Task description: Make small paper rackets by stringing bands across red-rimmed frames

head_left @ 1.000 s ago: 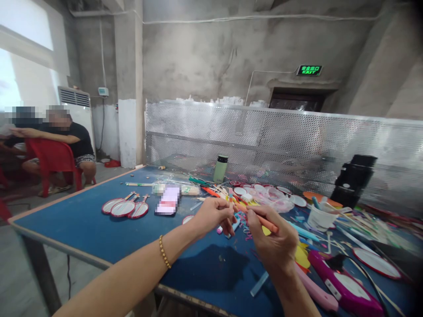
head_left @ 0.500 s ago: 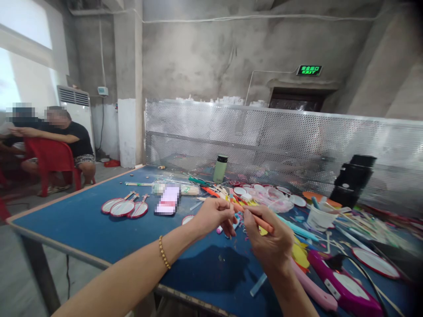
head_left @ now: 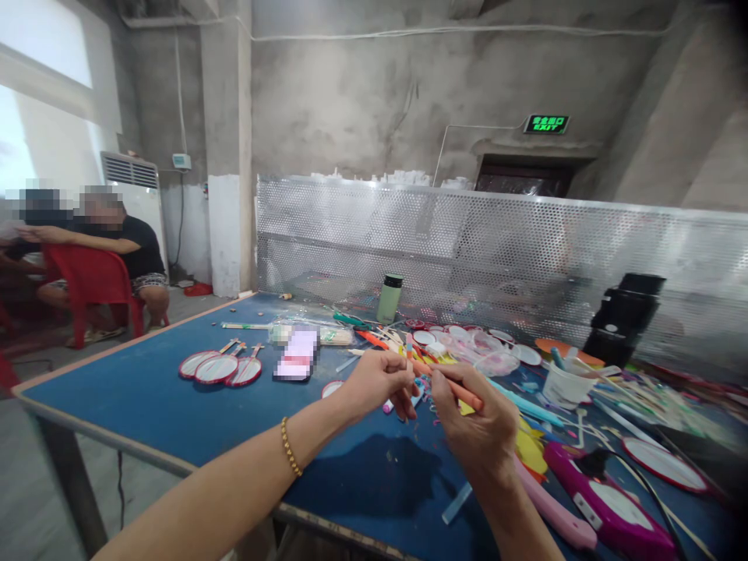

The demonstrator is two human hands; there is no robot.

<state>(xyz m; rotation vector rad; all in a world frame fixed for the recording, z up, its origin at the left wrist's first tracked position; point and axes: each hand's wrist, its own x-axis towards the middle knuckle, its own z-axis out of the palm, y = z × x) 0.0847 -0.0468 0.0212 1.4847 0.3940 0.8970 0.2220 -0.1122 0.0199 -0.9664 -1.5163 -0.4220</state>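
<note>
My left hand (head_left: 374, 382) pinches a small, flat wooden stick (head_left: 410, 357), held upright with a pinkish-orange upper end. An orange marker pen (head_left: 464, 389) lies in the grip of my right hand (head_left: 485, 421), its tip pointing left against or close to the stick; contact is hard to make out. Both hands hover over the blue table (head_left: 374, 483). Behind my left wrist, a white disc with a red rim (head_left: 332, 388) is partly hidden.
Several red-rimmed round fans (head_left: 216, 368) and a phone (head_left: 297, 354) lie left. A green bottle (head_left: 389, 300) stands behind. To the right are a white cup (head_left: 566, 386), a purple power strip (head_left: 613, 502), a pink tool handle (head_left: 555, 510) and scattered sticks. Two people sit far left.
</note>
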